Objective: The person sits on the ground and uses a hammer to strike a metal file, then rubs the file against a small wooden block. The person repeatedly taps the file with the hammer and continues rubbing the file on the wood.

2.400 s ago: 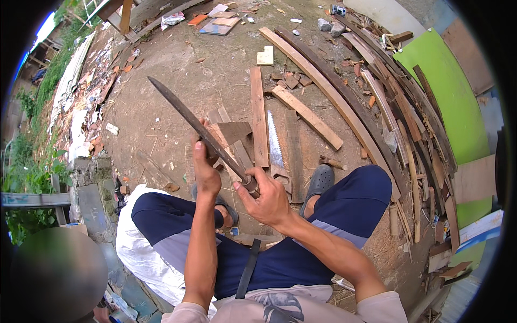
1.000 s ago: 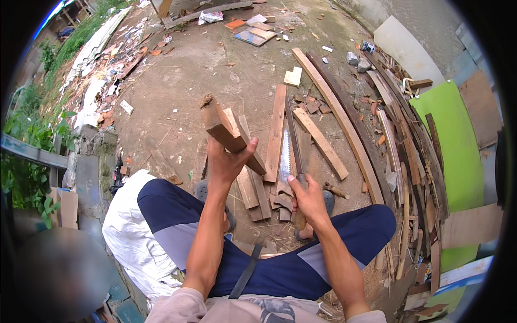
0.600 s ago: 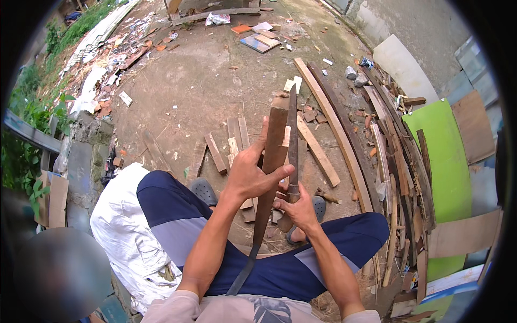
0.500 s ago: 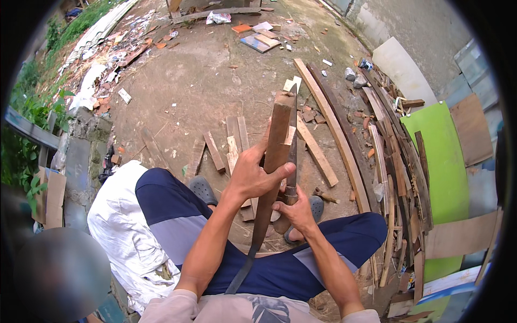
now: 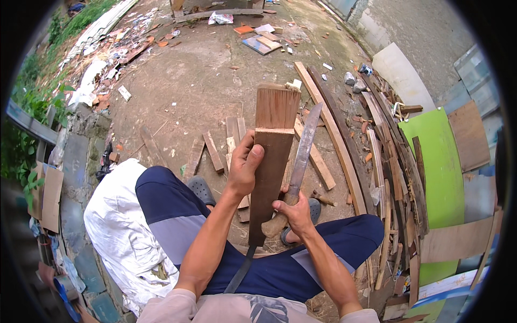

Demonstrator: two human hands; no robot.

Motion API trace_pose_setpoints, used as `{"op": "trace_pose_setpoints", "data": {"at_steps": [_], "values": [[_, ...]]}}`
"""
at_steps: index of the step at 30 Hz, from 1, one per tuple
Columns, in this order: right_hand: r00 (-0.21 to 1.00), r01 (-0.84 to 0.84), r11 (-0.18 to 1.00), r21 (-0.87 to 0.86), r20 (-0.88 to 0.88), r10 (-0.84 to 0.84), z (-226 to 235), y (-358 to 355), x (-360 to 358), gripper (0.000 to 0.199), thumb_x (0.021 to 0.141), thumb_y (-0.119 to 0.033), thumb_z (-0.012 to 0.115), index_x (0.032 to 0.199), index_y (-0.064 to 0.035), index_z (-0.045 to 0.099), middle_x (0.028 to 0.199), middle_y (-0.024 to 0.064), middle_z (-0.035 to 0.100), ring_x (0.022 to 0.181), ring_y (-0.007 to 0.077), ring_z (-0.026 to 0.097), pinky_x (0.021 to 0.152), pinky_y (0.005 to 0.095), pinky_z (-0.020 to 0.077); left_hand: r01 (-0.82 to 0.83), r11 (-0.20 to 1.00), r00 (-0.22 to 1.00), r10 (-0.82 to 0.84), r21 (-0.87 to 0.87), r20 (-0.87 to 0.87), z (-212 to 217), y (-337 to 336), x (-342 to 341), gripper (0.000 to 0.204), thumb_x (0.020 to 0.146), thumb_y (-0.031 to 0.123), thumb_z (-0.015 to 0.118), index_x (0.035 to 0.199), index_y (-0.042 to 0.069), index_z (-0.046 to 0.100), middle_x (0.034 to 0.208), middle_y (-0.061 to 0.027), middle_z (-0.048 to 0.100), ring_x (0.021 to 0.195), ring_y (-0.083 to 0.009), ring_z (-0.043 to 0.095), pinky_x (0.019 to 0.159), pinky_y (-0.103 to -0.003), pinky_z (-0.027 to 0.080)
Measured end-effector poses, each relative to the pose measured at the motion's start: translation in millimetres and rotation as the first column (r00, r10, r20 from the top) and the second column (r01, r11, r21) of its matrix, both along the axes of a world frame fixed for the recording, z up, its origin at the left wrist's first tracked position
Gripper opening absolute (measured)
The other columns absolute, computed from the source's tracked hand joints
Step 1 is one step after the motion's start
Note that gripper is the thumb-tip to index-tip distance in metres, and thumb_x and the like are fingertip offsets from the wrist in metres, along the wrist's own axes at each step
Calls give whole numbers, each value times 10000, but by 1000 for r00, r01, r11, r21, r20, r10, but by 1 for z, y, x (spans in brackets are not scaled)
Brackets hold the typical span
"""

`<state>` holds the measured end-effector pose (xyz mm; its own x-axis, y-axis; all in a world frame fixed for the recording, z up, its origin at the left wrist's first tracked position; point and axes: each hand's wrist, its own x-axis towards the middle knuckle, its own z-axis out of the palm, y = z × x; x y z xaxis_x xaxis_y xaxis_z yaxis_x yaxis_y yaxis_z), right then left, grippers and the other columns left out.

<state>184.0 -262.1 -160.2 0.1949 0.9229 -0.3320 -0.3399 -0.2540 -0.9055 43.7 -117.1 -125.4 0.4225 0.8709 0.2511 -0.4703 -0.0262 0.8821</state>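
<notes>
My left hand (image 5: 244, 165) grips the left edge of a brown wooden board (image 5: 272, 177), held upright in front of me with its broad face toward me. The board's upper end is cut back to paler, reddish wood, with a straight step below it. In my right hand (image 5: 297, 210) is a machete (image 5: 305, 148), held by its wooden handle. Its long worn blade points up and slightly right, beside the board and apart from the cut end. The handle's butt overlaps the board's lower right edge. Below the board, a dark strap (image 5: 240, 274) runs down across my lap.
Long timbers (image 5: 334, 129) lie on the ground to the right, beside a heap of scrap wood (image 5: 396, 156) and a green panel (image 5: 436, 188). Short wood pieces (image 5: 214, 152) lie ahead of my feet. White cloth (image 5: 121, 220) is at my left, near a low block wall (image 5: 81, 161).
The board has turned from its narrow edge to show its broad face and cut end. The machete has swung out to the right, away from behind the board.
</notes>
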Motion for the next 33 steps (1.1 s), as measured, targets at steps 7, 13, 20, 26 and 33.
{"op": "trace_pose_setpoints", "data": {"at_steps": [7, 13, 20, 26, 33], "values": [[936, 34, 998, 48, 349, -48, 10, 0, -22, 492, 749, -164, 947, 1059, -35, 587, 1044, 56, 683, 907, 110, 656, 778, 280, 544, -108, 992, 979, 95, -65, -177, 24, -4, 7, 710, 1105, 569, 275, 1272, -37, 605, 1053, -96, 694, 953, -122, 647, 840, -280, 525], [918, 44, 994, 105, 389, -81, 6, -5, -32, 420, 796, -127, 910, 1030, -44, 571, 977, 25, 637, 869, 89, 614, 769, 267, 525, -11, 955, 999, -6, -296, -54, 10, 6, 13, 785, 1019, 736, 290, 1131, 27, 609, 788, -95, 640, 630, -196, 637, 603, -332, 547], [935, 52, 988, 142, 341, -99, -8, 0, -10, 273, 925, -140, 788, 1051, -33, 571, 892, 25, 649, 799, 89, 619, 722, 264, 520, -239, 970, 946, 221, -52, -238, 0, 18, 15, 733, 1081, 632, 258, 1223, -1, 599, 910, -98, 677, 834, -170, 665, 724, -305, 541], [933, 160, 985, -59, 334, -131, 12, 4, 19, 270, 951, -179, 750, 1073, -5, 582, 731, 26, 646, 551, 93, 599, 490, 261, 475, -309, 926, 817, 375, 216, -438, -19, 25, -2, 670, 1111, 530, 340, 1136, -55, 667, 953, -125, 702, 919, -176, 626, 822, -320, 486], [862, 281, 960, -23, 445, -242, 7, -11, 41, 328, 935, -281, 785, 1014, -5, 626, 651, 22, 610, 516, 89, 575, 468, 276, 435, -343, 835, 734, 524, 431, -431, -20, 18, 6, 636, 1115, 493, 345, 1139, -58, 661, 850, -178, 681, 826, -222, 626, 779, -352, 500]]}}
